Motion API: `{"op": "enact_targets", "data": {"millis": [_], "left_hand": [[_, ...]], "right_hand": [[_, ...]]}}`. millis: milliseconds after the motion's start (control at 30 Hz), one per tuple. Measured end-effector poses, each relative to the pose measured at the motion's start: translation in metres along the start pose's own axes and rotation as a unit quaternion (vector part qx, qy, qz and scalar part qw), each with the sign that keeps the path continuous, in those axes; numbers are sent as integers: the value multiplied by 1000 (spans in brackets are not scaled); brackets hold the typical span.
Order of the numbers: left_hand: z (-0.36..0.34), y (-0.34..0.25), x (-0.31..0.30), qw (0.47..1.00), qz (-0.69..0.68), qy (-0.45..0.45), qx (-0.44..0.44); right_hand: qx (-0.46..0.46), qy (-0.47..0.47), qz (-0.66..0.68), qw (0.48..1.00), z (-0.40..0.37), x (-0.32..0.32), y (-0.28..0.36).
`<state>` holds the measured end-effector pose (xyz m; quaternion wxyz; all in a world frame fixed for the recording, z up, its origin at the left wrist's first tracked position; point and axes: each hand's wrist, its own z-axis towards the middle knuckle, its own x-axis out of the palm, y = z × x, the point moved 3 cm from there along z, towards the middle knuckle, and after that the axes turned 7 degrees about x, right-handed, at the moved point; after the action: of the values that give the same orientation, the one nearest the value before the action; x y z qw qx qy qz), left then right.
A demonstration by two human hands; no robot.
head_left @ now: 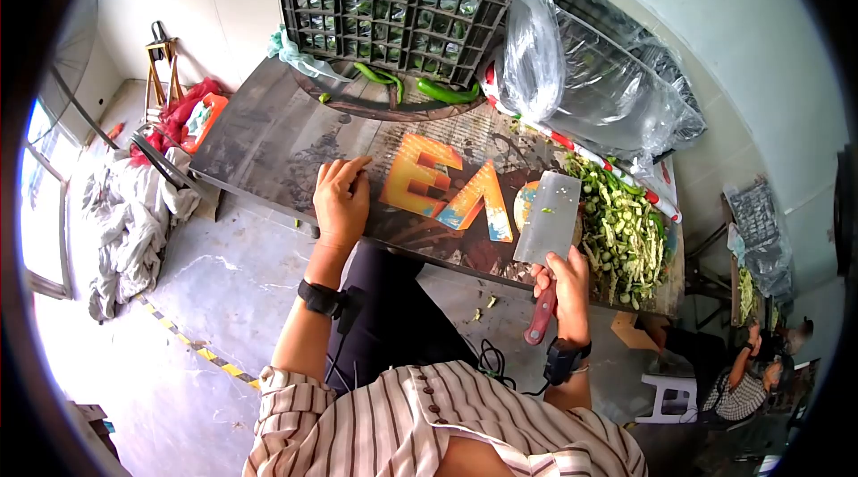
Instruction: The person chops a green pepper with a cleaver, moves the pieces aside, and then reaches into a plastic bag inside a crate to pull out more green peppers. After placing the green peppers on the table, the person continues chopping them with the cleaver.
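Note:
My right hand [565, 287] grips the red-brown wooden handle of a cleaver [547, 218]. The broad blade points away from me over the table, and a few green bits cling to it. Just right of the blade lies a heap of sliced green peppers [621, 244]. My left hand [341, 204] is over the near left part of the dark printed table [268, 142], fingers partly bent and apart, with nothing visible in them. Several whole green peppers [450, 92] lie at the far side of the table, away from both hands.
A black plastic crate [389, 16] holding green peppers stands at the back. Clear plastic bags [608, 75] cover things at the back right. Cloth [134, 218] is piled on the floor at left. Another person [737, 388] sits at lower right near a white stool [668, 398].

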<state>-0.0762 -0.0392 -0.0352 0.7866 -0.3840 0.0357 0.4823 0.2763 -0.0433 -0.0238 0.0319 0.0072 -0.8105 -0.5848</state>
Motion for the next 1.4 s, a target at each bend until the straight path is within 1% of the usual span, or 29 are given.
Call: {"op": "enact_targets", "data": {"millis": [100, 167, 233, 267, 300, 367, 433, 500, 533, 600, 633, 700, 733, 767, 833, 867, 900, 1000, 1100, 1133, 1167, 1233, 1267, 1333, 1367, 1400], "left_hand": [[0, 0, 0, 1000, 3, 7, 6], [0, 0, -1, 1000, 15, 16, 2], [2, -1, 0, 999, 2, 40, 1], [3, 1, 0, 995, -8, 89, -35], [9, 2, -3, 996, -7, 88, -33], [27, 1, -6, 993, 35, 99, 55], [55, -2, -9, 990, 52, 116, 57], [84, 1, -4, 979, 77, 150, 112], [95, 10, 3, 979, 76, 148, 114], [112, 29, 26, 964, 129, 153, 176], [121, 37, 35, 964, 127, 150, 179], [136, 55, 57, 939, 198, 218, 178], [144, 63, 67, 931, 219, 242, 166], [150, 68, 75, 932, 217, 239, 168], [158, 89, 97, 910, 256, 286, 155], [157, 97, 106, 923, 236, 237, 188], [160, 96, 107, 925, 233, 233, 189], [165, 100, 112, 914, 245, 302, 112], [169, 110, 116, 914, 245, 302, 119], [168, 111, 115, 925, 229, 280, 120], [168, 113, 114, 925, 230, 279, 120], [167, 114, 112, 926, 225, 263, 150], [165, 115, 111, 926, 225, 263, 151], [162, 115, 107, 932, 225, 220, 181], [159, 116, 107, 931, 225, 222, 182], [157, 114, 104, 940, 201, 200, 191]], "right_hand": [[4, 9, 0, 1000, -2, 5, -1], [21, -12, 7, 1000, -3, 4, -4], [19, -6, 14, 1000, -5, 0, -7], [14, -3, 20, 1000, -5, -2, -7], [13, -2, 21, 1000, -6, -3, -5], [3, -13, 27, 1000, -11, -6, -1], [3, -20, 27, 999, -12, -13, -6], [6, -32, 30, 999, -15, -15, -2], [-1, -29, 25, 999, -17, -15, -1], [-3, -32, 28, 999, -22, -14, 2], [-2, -34, 31, 999, -25, -13, 4], [-3, -44, 30, 999, -33, -9, 10], [11, -47, 24, 999, -36, -9, 11], [26, -49, 17, 998, -36, -10, 10], [25, -50, 28, 998, -37, -12, 9], [32, -49, 36, 998, -36, -13, 8], [38, -48, 43, 997, -36, -14, 8], [35, -52, 44, 997, -36, -13, 11], [30, -63, 39, 997, -38, -5, 19], [23, -69, 41, 997, -38, -2, 21], [23, -68, 41, 997, -37, 0, 21], [32, -62, 47, 996, -37, 2, 20], [31, -62, 47, 996, -37, 3, 21], [28, -46, 52, 997, -38, 6, 23], [30, -46, 53, 997, -39, 6, 22], [33, -40, 56, 997, -40, 5, 21]]}}
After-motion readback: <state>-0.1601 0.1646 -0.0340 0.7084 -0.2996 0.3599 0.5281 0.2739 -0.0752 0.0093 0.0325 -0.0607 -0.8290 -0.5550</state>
